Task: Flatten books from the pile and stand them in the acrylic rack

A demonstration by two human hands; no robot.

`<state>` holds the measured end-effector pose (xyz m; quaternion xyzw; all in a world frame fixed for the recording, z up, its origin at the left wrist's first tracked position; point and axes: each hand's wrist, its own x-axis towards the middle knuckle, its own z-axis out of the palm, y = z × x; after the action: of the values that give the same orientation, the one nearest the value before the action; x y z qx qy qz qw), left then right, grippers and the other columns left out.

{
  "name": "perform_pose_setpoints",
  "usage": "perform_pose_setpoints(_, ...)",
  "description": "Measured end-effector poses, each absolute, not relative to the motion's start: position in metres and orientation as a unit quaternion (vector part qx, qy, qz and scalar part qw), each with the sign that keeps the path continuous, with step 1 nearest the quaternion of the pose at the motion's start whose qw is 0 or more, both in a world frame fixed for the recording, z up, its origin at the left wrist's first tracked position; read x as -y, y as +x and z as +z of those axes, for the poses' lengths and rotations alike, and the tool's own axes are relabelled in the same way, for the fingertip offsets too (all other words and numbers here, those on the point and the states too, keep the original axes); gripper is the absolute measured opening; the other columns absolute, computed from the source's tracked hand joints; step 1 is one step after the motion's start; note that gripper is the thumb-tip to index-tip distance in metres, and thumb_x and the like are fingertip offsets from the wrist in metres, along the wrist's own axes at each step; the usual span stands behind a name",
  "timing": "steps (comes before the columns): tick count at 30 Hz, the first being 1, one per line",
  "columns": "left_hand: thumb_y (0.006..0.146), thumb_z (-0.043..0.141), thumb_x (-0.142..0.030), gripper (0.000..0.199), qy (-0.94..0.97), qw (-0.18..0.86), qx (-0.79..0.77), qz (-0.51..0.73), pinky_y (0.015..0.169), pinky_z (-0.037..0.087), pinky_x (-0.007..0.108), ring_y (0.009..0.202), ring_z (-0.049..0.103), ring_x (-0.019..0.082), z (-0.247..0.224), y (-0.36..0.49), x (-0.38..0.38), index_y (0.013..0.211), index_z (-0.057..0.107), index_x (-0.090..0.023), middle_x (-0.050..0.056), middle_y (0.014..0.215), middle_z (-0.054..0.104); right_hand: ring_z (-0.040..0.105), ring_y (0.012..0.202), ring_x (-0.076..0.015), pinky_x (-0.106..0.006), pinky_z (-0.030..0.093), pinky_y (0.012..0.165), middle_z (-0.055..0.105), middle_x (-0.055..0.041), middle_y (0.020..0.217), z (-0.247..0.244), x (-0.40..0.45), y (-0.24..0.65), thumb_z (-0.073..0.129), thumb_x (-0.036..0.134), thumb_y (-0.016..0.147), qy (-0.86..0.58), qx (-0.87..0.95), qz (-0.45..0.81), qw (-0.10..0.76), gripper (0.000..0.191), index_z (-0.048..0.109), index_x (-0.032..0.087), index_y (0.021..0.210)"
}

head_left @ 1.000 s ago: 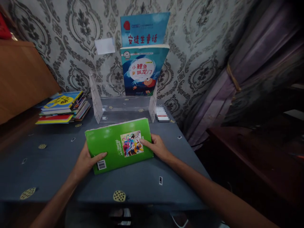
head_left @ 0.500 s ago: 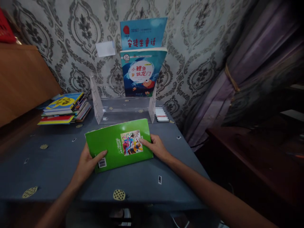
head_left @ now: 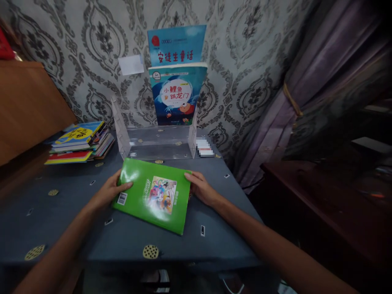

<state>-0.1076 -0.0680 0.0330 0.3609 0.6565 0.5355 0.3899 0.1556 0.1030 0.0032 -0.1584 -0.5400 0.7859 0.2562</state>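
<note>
A green book [head_left: 134, 192] is held between both hands over the table, its cover with a picture and a barcode facing up and turned sideways. My left hand [head_left: 112, 190] grips its left edge, thumb on top. At the upper right corner, my right hand [head_left: 200, 188] pinches the book, with its other fingers underneath. Behind it stands a clear plastic rack [head_left: 122, 134]. Two blue books rise at the rack's right side, the front one [head_left: 174, 96] overlapping the rear one [head_left: 177, 43].
A stack of several books [head_left: 78, 141] lies at the left beside a wooden box [head_left: 30, 106]. A blurred white item [head_left: 204, 148] is right of the rack. A purple curtain [head_left: 275, 106] and a dark red surface [head_left: 321, 204] are at the right.
The green book has rotated clockwise, its right end now lower and its left end higher. My right hand has shifted to its upper right corner. The whole view has moved slightly.
</note>
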Motion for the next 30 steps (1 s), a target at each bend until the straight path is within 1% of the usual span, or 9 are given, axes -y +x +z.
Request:
perform_pose_setpoints(2,0.054,0.090,-0.050,0.074,0.388,0.404,-0.658,0.502,0.076,0.061,0.039,0.086,0.073,0.027,0.038,-0.123,0.057,0.116,0.063,-0.019,0.008,0.104,0.076,0.060,0.045,-0.0117,-0.021,0.051,0.042,0.064,0.0027,0.056,0.004,-0.101,0.157,0.077,0.061,0.073,-0.118,0.542,0.810,0.191,0.046,0.065,0.016,0.076)
perform_pose_setpoints(4,0.055,0.089,-0.052,0.070,0.428,0.407,-0.662,0.462,0.079,0.060,0.040,0.089,0.073,0.028,0.044,-0.135,0.045,0.113,0.066,-0.019,0.007,0.102,0.077,0.065,0.049,-0.0136,-0.021,0.052,0.041,0.068,-0.0005,0.060,0.004,-0.098,0.158,0.073,0.065,0.075,-0.077,0.553,0.821,0.122,0.051,0.066,0.015,0.078)
perform_pose_setpoints(7,0.063,0.082,-0.056,0.060,0.496,0.401,-0.667,0.385,0.081,0.058,0.039,0.092,0.072,0.028,0.047,-0.144,0.027,0.107,0.070,-0.019,0.007,0.104,0.077,0.069,0.053,-0.0143,-0.020,0.054,0.045,0.072,-0.0047,0.066,0.002,-0.093,0.157,0.068,0.067,0.079,-0.029,0.572,0.819,0.038,0.056,0.068,0.012,0.080)
perform_pose_setpoints(9,0.069,0.076,-0.059,0.054,0.538,0.389,-0.665,0.341,0.080,0.057,0.037,0.092,0.071,0.028,0.045,-0.145,0.014,0.105,0.071,-0.019,0.007,0.105,0.076,0.068,0.053,-0.0126,-0.020,0.054,0.048,0.072,-0.0050,0.066,0.001,-0.089,0.156,0.069,0.067,0.079,-0.009,0.583,0.812,-0.002,0.056,0.068,0.011,0.075)
perform_pose_setpoints(12,0.076,0.067,-0.064,0.053,0.598,0.356,-0.655,0.294,0.078,0.055,0.035,0.089,0.070,0.026,0.038,-0.138,-0.005,0.104,0.071,-0.019,0.006,0.104,0.075,0.066,0.053,-0.0112,-0.021,0.054,0.052,0.072,-0.0046,0.065,0.003,-0.084,0.156,0.073,0.065,0.076,-0.006,0.611,0.790,-0.051,0.055,0.070,0.010,0.073)
perform_pose_setpoints(16,0.084,0.054,-0.066,0.055,0.665,0.251,-0.663,0.235,0.083,0.053,0.036,0.092,0.068,0.026,0.028,-0.119,-0.022,0.107,0.071,-0.020,0.006,0.106,0.075,0.065,0.056,-0.0096,-0.019,0.052,0.054,0.072,-0.0031,0.066,0.006,-0.076,0.157,0.077,0.064,0.072,-0.007,0.655,0.751,-0.076,0.053,0.073,0.011,0.075)
perform_pose_setpoints(21,0.094,0.040,-0.061,0.053,0.693,0.117,-0.684,0.196,0.101,0.046,0.043,0.110,0.063,0.029,0.012,-0.097,-0.025,0.115,0.069,-0.022,0.008,0.119,0.072,0.062,0.051,-0.0073,-0.018,0.052,0.055,0.069,0.0005,0.061,0.005,-0.070,0.159,0.074,0.066,0.072,0.009,0.674,0.733,-0.091,0.054,0.073,0.012,0.075)
perform_pose_setpoints(24,0.097,0.035,-0.059,0.054,0.694,0.072,-0.695,0.173,0.105,0.043,0.048,0.117,0.059,0.032,0.005,-0.091,-0.023,0.117,0.068,-0.022,0.009,0.119,0.070,0.060,0.047,-0.0065,-0.017,0.051,0.053,0.066,0.0022,0.056,0.005,-0.070,0.159,0.073,0.067,0.072,0.014,0.674,0.730,-0.112,0.056,0.073,0.011,0.074)
perform_pose_setpoints(30,0.100,0.031,-0.057,0.053,0.712,0.026,-0.684,0.154,0.094,0.047,0.046,0.100,0.061,0.028,0.005,-0.086,-0.021,0.111,0.068,-0.021,0.009,0.104,0.068,0.061,0.045,-0.0067,-0.016,0.051,0.051,0.064,0.0036,0.053,0.007,-0.071,0.157,0.073,0.068,0.071,0.014,0.653,0.743,-0.147,0.058,0.070,0.010,0.073)
